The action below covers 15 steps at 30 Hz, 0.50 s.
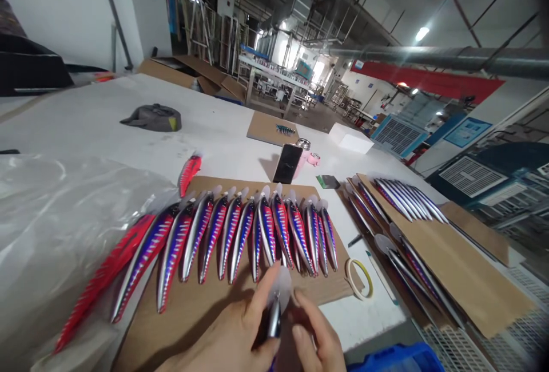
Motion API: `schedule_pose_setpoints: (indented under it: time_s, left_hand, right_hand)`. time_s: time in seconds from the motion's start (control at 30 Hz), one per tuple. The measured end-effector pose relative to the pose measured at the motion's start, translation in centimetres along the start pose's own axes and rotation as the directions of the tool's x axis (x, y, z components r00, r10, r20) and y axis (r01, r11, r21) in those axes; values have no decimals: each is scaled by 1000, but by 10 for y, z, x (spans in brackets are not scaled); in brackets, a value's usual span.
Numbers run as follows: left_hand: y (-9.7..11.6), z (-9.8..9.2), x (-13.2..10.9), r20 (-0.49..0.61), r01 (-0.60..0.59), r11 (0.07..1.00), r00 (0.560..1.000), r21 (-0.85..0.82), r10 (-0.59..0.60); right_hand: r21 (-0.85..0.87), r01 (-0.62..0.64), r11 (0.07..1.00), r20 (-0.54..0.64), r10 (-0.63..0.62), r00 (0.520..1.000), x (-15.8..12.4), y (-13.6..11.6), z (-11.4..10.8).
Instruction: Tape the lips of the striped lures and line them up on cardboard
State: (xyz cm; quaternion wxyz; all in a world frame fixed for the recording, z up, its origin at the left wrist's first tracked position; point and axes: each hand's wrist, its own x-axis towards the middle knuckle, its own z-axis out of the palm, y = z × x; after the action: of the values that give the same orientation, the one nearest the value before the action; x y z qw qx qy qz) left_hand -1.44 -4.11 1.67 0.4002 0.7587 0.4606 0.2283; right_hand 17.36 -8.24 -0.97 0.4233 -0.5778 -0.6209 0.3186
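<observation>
Here, a fishing lure [274, 313] is standing nearly upright at the near edge, its clear lip pointing toward the far side, long axis running near to far. The left hand [234, 335] is gripping its body; the right hand [316, 335] is pinching alongside. Just beyond, the row of striped lures [240, 232] is lying on the cardboard sheet [193, 309].

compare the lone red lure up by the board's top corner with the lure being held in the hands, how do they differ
The lone red lure lies on the white table, untouched; the held lure is pinched between the left hand and right hand. The lone red lure shows red with pale stripes; the held lure looks dark and silvery, mostly hidden by fingers. Both are slim, with a clear lip at the front.
</observation>
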Motion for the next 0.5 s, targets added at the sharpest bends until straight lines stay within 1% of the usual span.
schedule_pose_setpoints:
  time_s: [0.03, 0.1, 0.17, 0.27, 0.33, 0.43, 0.5]
  left_hand:
    - [1, 0, -1, 15, -6, 1000, 1000, 11, 6]
    - [3, -1, -2, 41, 4, 999, 999, 51, -6]
    - [3, -4, -1, 70, 14, 995, 997, 101, -21]
    - [-1, -11, 4, 110, 20, 989, 993, 145, -36]
    - [-6, -14, 8, 73, 27, 993, 997, 114, -36]
    - [-13, -16, 12, -27, -7, 1000, 1000, 13, 7]
    - [-16, -14, 13, -25, -40, 999, 999, -18, 39]
  right_hand:
    - [1, 53, 999, 7, -53, 999, 12, -1, 3]
    - [7, 139, 990, 58, -139, 989, 31, -3, 10]
    - [-4, 165, 986, 95, -163, 982, 41, -4, 17]
    - [-59, 168, 984, 78, -163, 984, 42, -5, 23]
    - [-86, 173, 981, 86, -166, 982, 39, -6, 24]
    - [-102, 184, 978, 112, -173, 979, 37, -8, 22]
    - [-98, 193, 976, 142, -178, 974, 36, -10, 21]
